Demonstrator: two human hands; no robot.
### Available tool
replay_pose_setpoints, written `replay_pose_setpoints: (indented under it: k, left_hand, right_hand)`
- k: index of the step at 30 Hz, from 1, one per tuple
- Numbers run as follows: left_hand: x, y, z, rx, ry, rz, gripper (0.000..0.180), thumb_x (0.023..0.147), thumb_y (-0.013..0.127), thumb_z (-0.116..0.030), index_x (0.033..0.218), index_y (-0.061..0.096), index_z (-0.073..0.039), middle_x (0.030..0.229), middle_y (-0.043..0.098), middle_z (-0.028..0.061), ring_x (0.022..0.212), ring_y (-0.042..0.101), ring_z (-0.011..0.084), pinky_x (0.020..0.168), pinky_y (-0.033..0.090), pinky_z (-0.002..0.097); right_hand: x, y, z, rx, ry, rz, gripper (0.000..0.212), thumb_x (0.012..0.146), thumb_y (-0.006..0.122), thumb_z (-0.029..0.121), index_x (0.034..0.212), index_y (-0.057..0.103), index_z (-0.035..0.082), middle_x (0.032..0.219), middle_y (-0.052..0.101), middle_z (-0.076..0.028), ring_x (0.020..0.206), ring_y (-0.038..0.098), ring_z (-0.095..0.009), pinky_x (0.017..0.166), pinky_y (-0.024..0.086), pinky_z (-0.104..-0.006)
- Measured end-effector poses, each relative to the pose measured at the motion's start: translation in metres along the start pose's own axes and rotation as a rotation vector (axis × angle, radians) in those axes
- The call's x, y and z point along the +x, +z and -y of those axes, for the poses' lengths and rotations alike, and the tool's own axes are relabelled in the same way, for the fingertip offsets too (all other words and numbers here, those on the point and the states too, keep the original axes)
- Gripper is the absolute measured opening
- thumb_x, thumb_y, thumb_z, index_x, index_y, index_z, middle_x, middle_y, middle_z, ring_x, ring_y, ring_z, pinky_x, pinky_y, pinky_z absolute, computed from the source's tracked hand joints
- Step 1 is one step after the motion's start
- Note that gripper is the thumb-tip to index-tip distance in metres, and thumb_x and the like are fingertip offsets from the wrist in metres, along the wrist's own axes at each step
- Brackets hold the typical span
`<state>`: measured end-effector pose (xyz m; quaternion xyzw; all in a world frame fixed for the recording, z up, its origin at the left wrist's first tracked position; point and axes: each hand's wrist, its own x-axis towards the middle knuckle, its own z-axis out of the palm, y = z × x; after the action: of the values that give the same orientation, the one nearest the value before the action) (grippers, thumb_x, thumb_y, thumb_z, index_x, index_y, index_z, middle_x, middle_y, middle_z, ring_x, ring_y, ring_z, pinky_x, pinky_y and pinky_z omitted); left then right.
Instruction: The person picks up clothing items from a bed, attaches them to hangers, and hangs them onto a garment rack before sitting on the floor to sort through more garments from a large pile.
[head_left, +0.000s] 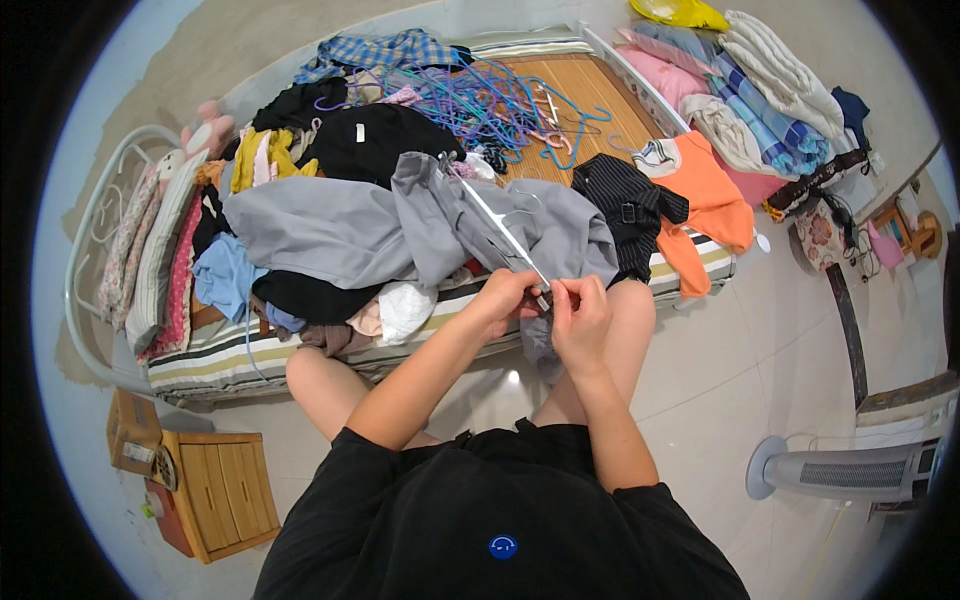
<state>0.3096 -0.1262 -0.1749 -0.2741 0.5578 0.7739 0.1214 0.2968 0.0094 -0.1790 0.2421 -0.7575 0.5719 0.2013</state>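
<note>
A white clip hanger [497, 216] lies slantwise across a pair of grey trousers [320, 225] spread over the bed. Its hook points right, and its far end meets a gathered edge of the grey cloth. At the near end, my left hand [508, 298] is closed on the trousers' edge beside a dark clip. My right hand [582, 318] pinches that end of the hanger, fingers bent and almost touching the left. Exactly what sits between the fingertips is partly hidden. Some grey cloth hangs below my hands, between my knees.
A heap of blue and purple hangers [470, 95] lies on the bamboo mat [600, 90]. Right of the trousers are a black pinstriped garment [625, 210] and an orange top [705, 190]. Black clothes [385, 135] pile behind. A tower fan [850, 472] and wooden cabinet [225, 490] flank me.
</note>
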Motion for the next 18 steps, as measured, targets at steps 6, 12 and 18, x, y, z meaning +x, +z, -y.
replay_pose_setpoints:
  k: [6, 12, 18]
  left_hand:
    - [-0.004, -0.013, 0.001, -0.148, -0.060, 0.140, 0.016, 0.086, 0.048, -0.016, 0.086, 0.058, -0.003, 0.082, 0.060, 0.0046, 0.069, 0.061, 0.0165, 0.067, 0.051, 0.0301]
    - [-0.026, -0.026, -0.005, 0.438, 0.271, -0.028, 0.017, 0.084, 0.056, -0.020, 0.082, 0.058, -0.004, 0.078, 0.062, 0.0052, 0.069, 0.061, 0.0187, 0.063, 0.050, 0.0312]
    - [-0.041, -0.049, -0.068, 1.367, 1.295, -0.456, 0.062, 0.061, 0.077, -0.018, 0.116, 0.050, -0.010, 0.119, 0.050, 0.0138, 0.117, 0.044, 0.0328, 0.098, 0.032, 0.0468]
  right_hand:
    - [-0.007, 0.001, 0.001, -0.038, -0.077, 0.030, 0.014, 0.078, 0.067, 0.006, 0.082, 0.054, 0.000, 0.075, 0.053, -0.011, 0.060, 0.053, -0.022, 0.053, 0.043, -0.0303]
    - [-0.016, -0.006, -0.010, 0.040, -0.010, 0.068, 0.011, 0.076, 0.066, 0.001, 0.082, 0.057, -0.001, 0.082, 0.060, -0.012, 0.074, 0.059, -0.026, 0.064, 0.047, -0.0320]
    - [-0.006, -0.039, 0.012, 0.112, -0.017, 0.055, 0.011, 0.076, 0.062, -0.007, 0.085, 0.058, -0.002, 0.083, 0.062, -0.012, 0.072, 0.060, -0.023, 0.065, 0.049, -0.0283]
